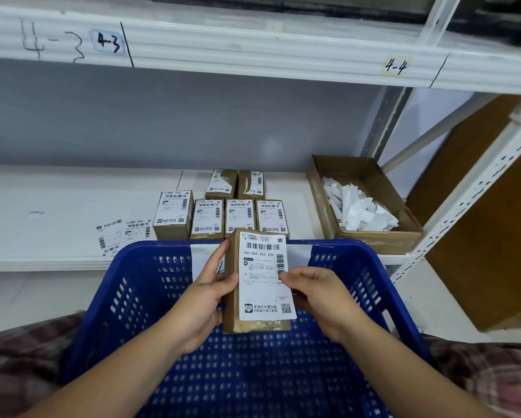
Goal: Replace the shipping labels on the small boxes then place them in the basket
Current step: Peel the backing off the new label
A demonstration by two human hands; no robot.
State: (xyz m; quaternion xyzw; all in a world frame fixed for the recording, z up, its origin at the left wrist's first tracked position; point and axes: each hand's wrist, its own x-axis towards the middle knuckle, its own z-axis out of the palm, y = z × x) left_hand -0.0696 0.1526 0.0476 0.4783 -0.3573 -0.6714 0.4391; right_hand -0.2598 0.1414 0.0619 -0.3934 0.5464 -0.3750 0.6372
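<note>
A person holds one small box (232,315) upright above a blue basket (150,247). A white label (263,285) covers the box's face. The left hand (202,303) grips its left side, fingers curled round it. The right hand (319,297) grips its right side, with the thumb on the label's edge. Beyond the basket, six more boxes (208,218) stand near the front edge of the shelf (57,212). Two loose labels (123,236) lie to their left. At the shelf's right end, a cardboard tray (380,236) holds paper scraps (359,209).
</note>
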